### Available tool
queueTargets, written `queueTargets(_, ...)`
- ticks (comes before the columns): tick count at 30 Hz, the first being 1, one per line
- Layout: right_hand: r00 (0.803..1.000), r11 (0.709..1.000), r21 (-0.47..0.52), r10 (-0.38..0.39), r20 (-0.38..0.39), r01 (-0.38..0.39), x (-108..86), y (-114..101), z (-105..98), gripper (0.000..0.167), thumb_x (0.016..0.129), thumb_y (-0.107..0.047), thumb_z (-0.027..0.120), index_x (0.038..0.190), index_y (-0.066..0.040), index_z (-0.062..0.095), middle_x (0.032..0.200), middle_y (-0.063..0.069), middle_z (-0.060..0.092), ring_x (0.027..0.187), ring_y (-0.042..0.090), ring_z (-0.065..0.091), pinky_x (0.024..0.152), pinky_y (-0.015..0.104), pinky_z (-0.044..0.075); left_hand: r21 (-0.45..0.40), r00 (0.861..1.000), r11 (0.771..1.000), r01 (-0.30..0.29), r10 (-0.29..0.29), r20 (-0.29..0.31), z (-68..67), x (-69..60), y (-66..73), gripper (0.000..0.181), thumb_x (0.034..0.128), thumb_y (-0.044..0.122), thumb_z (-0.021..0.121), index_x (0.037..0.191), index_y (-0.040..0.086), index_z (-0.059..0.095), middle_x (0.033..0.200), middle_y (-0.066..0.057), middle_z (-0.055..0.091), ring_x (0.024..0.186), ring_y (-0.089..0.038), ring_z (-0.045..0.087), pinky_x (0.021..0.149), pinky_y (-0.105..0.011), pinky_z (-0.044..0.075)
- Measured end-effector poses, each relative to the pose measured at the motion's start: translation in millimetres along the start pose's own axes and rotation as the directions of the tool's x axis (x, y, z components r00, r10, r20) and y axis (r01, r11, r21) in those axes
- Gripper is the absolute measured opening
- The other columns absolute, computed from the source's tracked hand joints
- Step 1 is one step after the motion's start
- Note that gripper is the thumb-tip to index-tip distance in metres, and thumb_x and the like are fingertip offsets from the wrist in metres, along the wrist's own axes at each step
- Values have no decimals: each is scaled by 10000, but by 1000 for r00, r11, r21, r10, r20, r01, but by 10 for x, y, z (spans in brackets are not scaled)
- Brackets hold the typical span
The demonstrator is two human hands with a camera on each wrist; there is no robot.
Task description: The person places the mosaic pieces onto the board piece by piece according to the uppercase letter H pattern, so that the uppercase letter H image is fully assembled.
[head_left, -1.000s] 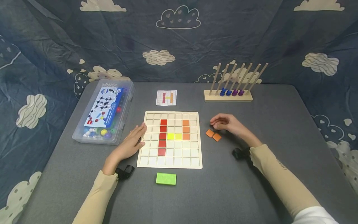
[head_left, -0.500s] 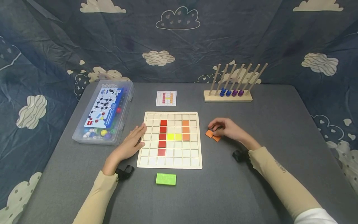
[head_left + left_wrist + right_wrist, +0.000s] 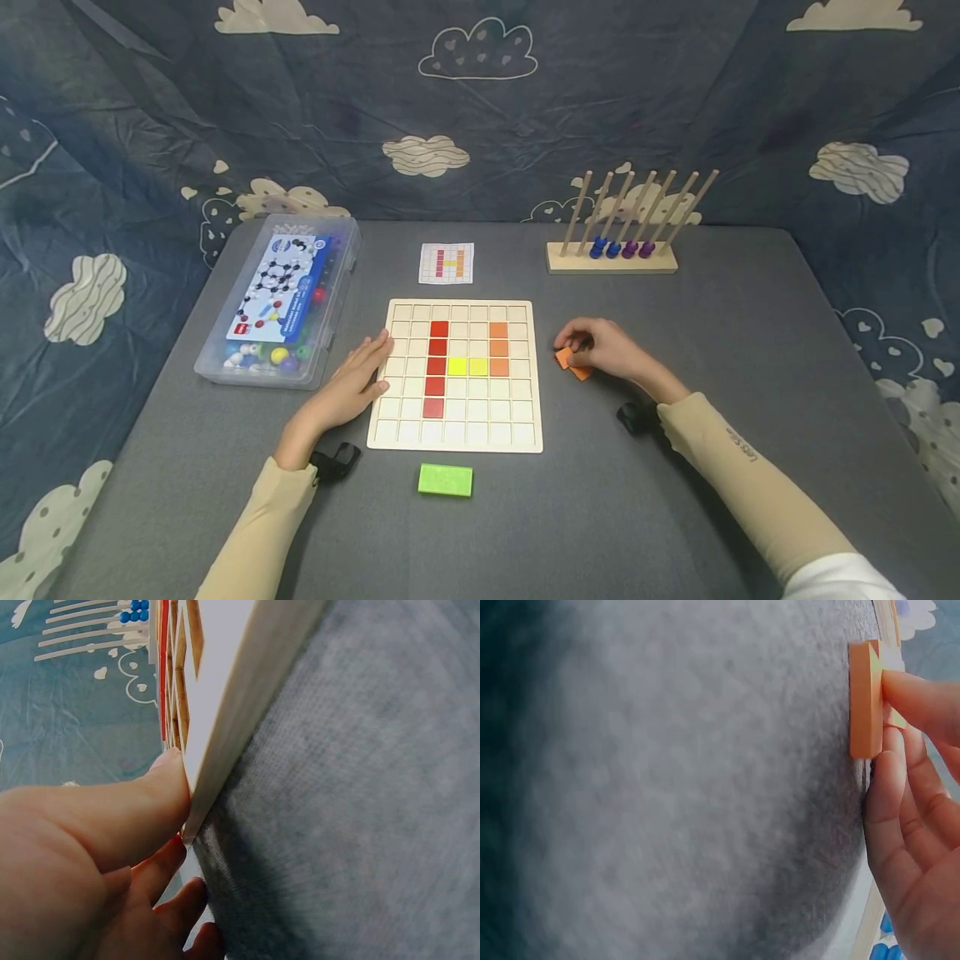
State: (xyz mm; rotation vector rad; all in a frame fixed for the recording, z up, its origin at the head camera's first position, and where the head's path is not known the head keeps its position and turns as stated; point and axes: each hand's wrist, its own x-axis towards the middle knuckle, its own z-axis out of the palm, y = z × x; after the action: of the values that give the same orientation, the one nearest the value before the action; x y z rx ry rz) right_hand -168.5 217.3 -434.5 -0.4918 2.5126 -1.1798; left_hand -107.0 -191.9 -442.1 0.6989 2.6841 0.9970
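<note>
My left hand (image 3: pixel 347 382) lies at the left edge of a wooden grid board (image 3: pixel 455 442), fingers stretched along it; in the left wrist view the thumb (image 3: pixel 142 806) touches the board's edge. On the board stand a column of red tiles (image 3: pixel 436 366), two yellow tiles (image 3: pixel 467 367) and a column of three orange tiles (image 3: pixel 498 348). Right of the board, my right hand (image 3: pixel 609 348) pinches a loose orange tile (image 3: pixel 562 358) between thumb and fingers. A second orange tile (image 3: pixel 581 374) lies under the thumb, its near face (image 3: pixel 861 705) close in the right wrist view.
Behind the board lies a pattern card (image 3: pixel 446 262). A lidded plastic box (image 3: pixel 330 333) of coloured balls stands at left. At back right is a wooden peg stand (image 3: pixel 612 264) with blue and purple beads. A green block (image 3: pixel 446 479) lies in front.
My right hand has come down and toward me onto the loose orange tiles, and the left one of them has shifted and tilted slightly. My left hand has stayed in place.
</note>
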Motion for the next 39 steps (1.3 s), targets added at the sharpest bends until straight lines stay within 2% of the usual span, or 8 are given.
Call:
queueTargets(5,1000,1000,17,1,1,-1,-4,14,-42,191,784,122,614,930,17,678,846,97,620,733,208,530,621,279,464,-1,1000,1000,2,-2,2,-3,-2,7,597,954,18,526,1456,-118,233,1535,-274,150,1400,-463,80,1108,-597,45)
queueTargets(15,998,983,178,36,60,-46,-7,-73,-76,148,868,58,591,1000,69,657,896,130,637,761,186,599,671,298,537,-3,1000,1000,-6,6,0,-3,0,5,602,951,18,531,1453,-126,231,1532,-281,150,1397,-468,81,1107,-597,46)
queueTargets(21,994,978,206,11,109,-34,48,-205,73,170,846,63,565,995,71,647,850,115,625,724,184,583,639,314,525,3,1000,1000,1,-1,-6,-6,-1,20,596,948,10,530,1452,-123,240,1532,-275,161,1396,-467,94,1111,-588,55)
queueTargets(27,985,972,234,-52,164,12,118,-365,315,125,845,85,587,946,62,657,841,113,648,681,177,577,613,304,520,0,1000,1000,3,-3,-7,-11,1,33,596,949,9,529,1453,-121,239,1533,-272,162,1397,-464,95,1115,-579,55)
queueTargets(30,981,975,213,-94,172,56,139,-460,419,115,836,91,601,916,43,667,820,89,656,660,160,571,595,277,497,-3,1000,1000,3,-3,-6,-11,1,30,598,949,12,528,1454,-121,236,1533,-270,161,1398,-462,92,1117,-575,54)
queueTargets(34,978,988,108,-131,162,114,151,-574,508,125,818,81,615,875,-6,685,756,29,645,637,132,555,584,247,453,5,1000,1000,5,-5,-2,-4,5,19,604,949,19,529,1456,-117,232,1534,-270,160,1398,-463,90,1115,-578,56)
queueTargets(39,978,989,7,-149,144,150,152,-639,562,115,808,60,640,845,-37,688,718,-21,626,624,109,538,584,248,440,9,1000,1000,0,0,-1,0,7,3,606,950,25,528,1457,-118,228,1532,-275,159,1396,-468,89,1114,-581,59)
